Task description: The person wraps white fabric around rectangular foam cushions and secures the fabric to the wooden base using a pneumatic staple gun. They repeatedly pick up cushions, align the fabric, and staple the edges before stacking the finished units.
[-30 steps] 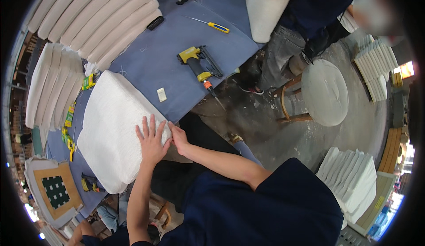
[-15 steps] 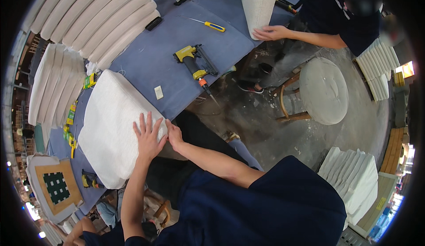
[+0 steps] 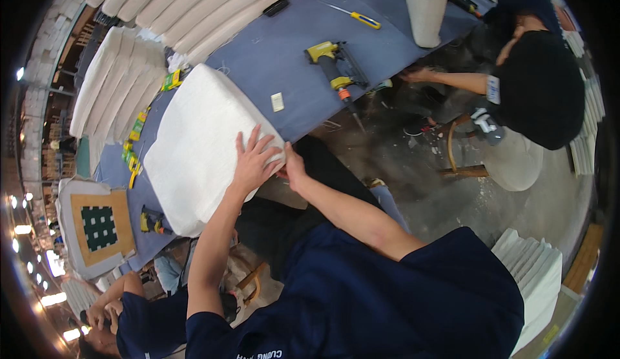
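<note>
A white fabric-covered seat cushion (image 3: 194, 133) lies tilted at the edge of the blue-topped table, partly over my lap. My left hand (image 3: 254, 162) rests on its top near the near right corner, fingers spread and flat. My right hand (image 3: 295, 168) grips the cushion's side at that corner; its fingertips are partly hidden beneath the edge. Beyond the cushion, a yellow and black nail gun (image 3: 336, 68) with an orange hose fitting lies on the table. A small pale block (image 3: 277, 102) sits between the nail gun and the cushion.
Stacked cushions (image 3: 200, 10) fill the far left. A yellow-handled screwdriver (image 3: 365, 20) lies farther back, near an upright cushion (image 3: 426, 4). A co-worker (image 3: 539, 81) bends beside a round stool (image 3: 513, 159) at right. Another person (image 3: 152, 320) sits lower left, below a framed panel (image 3: 100, 226).
My view has turned, so the table and cushion sit farther right in it. The co-worker at right has bent down, their hand away from the upright cushion. My hands keep to the same corner.
</note>
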Motion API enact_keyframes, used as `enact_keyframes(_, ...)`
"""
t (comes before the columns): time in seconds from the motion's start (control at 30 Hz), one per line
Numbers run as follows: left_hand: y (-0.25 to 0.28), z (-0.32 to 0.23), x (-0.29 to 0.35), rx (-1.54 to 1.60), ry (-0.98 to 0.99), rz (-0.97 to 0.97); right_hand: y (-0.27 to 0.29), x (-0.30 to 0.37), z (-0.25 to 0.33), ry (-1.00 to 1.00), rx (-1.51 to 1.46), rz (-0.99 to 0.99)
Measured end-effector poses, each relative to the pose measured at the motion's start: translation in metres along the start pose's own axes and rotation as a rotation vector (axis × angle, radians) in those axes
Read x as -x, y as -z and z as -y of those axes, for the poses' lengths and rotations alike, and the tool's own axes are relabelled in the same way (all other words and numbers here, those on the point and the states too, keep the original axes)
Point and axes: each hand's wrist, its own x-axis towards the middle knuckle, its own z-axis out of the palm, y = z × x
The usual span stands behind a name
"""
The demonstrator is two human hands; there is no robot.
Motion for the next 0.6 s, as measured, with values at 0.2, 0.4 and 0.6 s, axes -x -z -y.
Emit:
enact_keyframes(0.2, 0.002, -0.013, -0.004, 0.053, 0.018, -0.031, 0.007, -0.017, -0.012, 0.090, 0.105, -0.022)
enact_keyframes(0.4, -0.002, -0.017, -0.017, -0.024, 0.003, -0.082, 0.019, -0.029, -0.006, 0.170, 0.251, 0.063)
enact_keyframes(0.6, -0.008, -0.007, 0.002, 0.127, 0.106, -0.164, 0.050, 0.115, 0.172, 1.004, 1.629, 0.047)
